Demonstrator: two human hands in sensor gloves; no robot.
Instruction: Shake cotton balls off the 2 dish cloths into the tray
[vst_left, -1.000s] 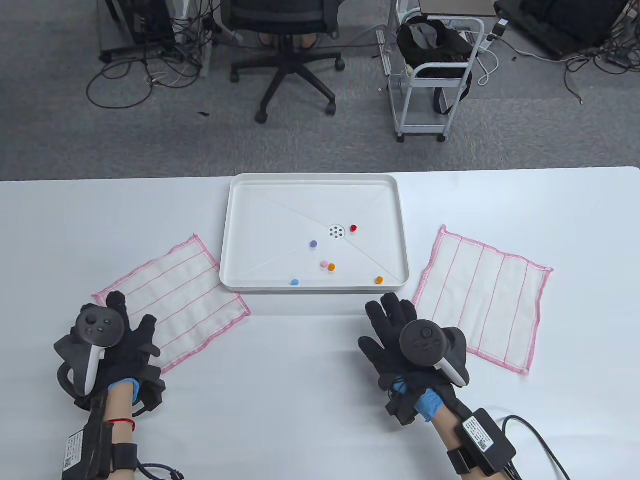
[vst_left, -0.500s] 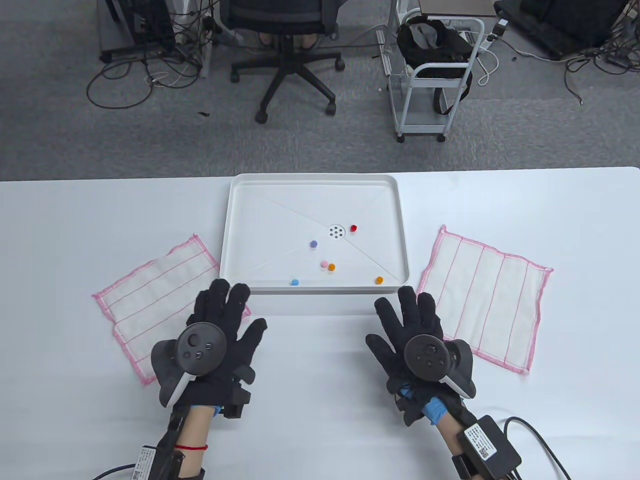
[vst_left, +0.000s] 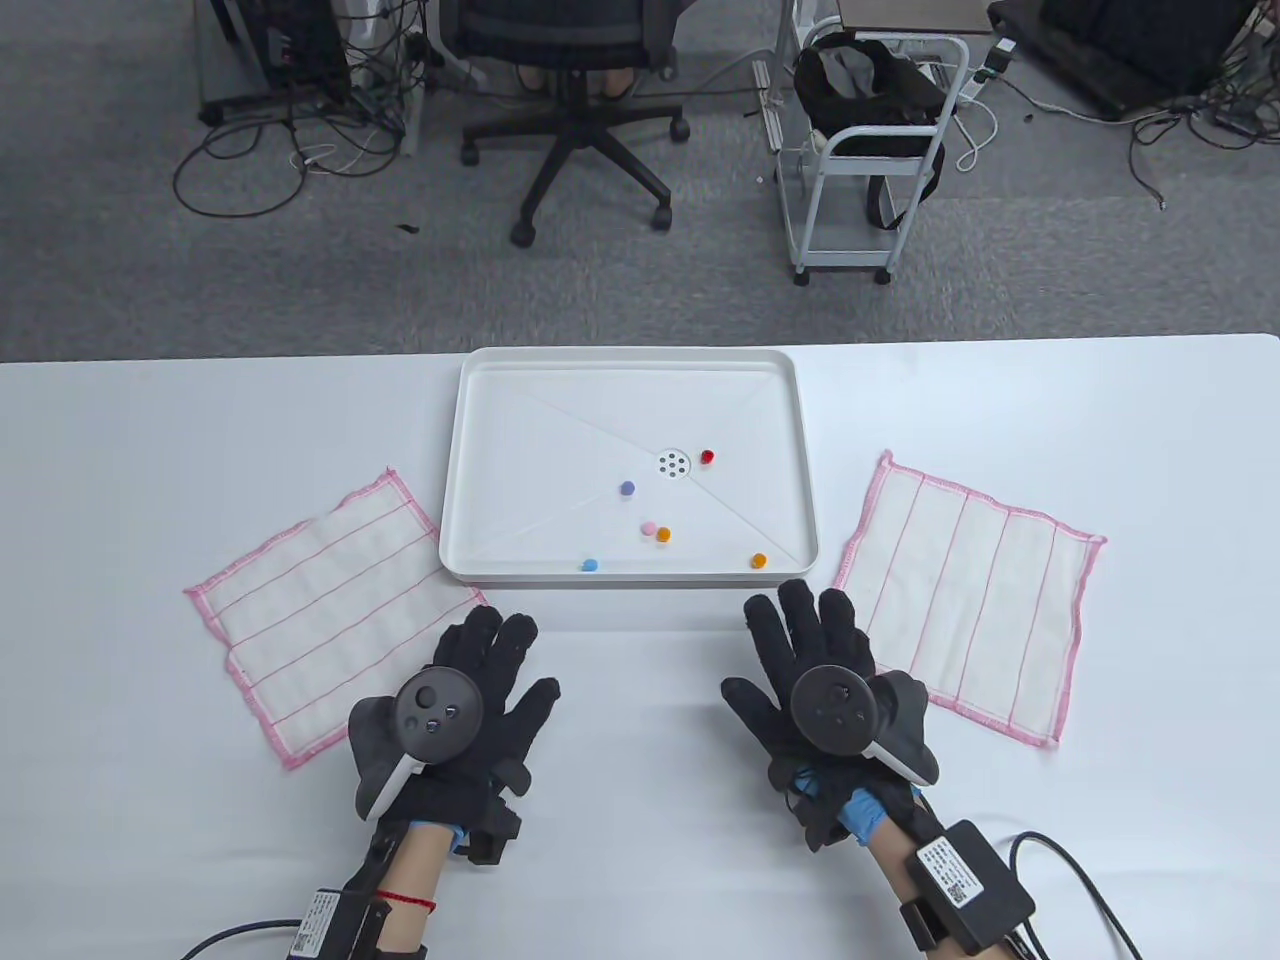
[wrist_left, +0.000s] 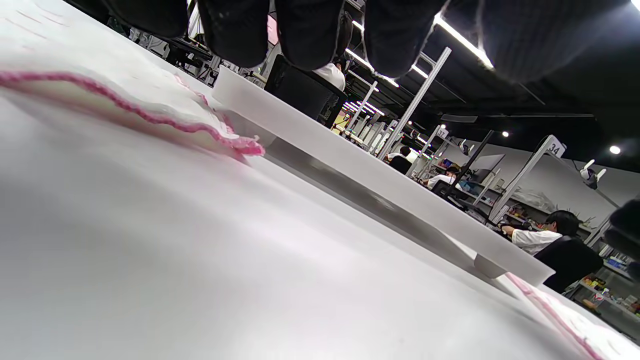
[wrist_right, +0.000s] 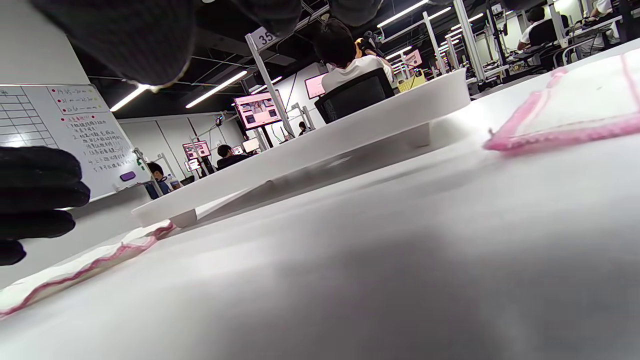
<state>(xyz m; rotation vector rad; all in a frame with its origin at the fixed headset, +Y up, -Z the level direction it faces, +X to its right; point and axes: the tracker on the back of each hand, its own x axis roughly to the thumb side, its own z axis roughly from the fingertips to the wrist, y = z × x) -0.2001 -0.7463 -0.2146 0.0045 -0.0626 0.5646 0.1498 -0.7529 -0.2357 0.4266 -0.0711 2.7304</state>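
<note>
Both hands lie flat on the table with fingers straight and spread, holding nothing: the left hand (vst_left: 455, 700) just below the near left corner of the tray (vst_left: 628, 575), the right hand (vst_left: 815, 670) just below its near right corner. The left dish cloth (vst_left: 330, 600) is spread out just to the outer side of the left hand, its near corner beside the fingers; the right dish cloth (vst_left: 965, 595) lies flat just outside the right hand, its edge close to the knuckles. No cotton balls show on either cloth. Six of them sit in the tray ahead of the fingertips: a red ball (vst_left: 707, 456) by the drain, a purple ball (vst_left: 627, 488), a pink ball (vst_left: 648, 526) touching an orange ball (vst_left: 662, 534), a blue ball (vst_left: 589, 564) and a second orange ball (vst_left: 758, 560) against the near wall. Judging from that, the shaking step looks finished for both cloths, and the hands appear to be resting. The next move calls for little: perhaps a check that nothing has rolled onto the table, though the wrist views show only bare tabletop, cloth hems and the tray's side.
</note>
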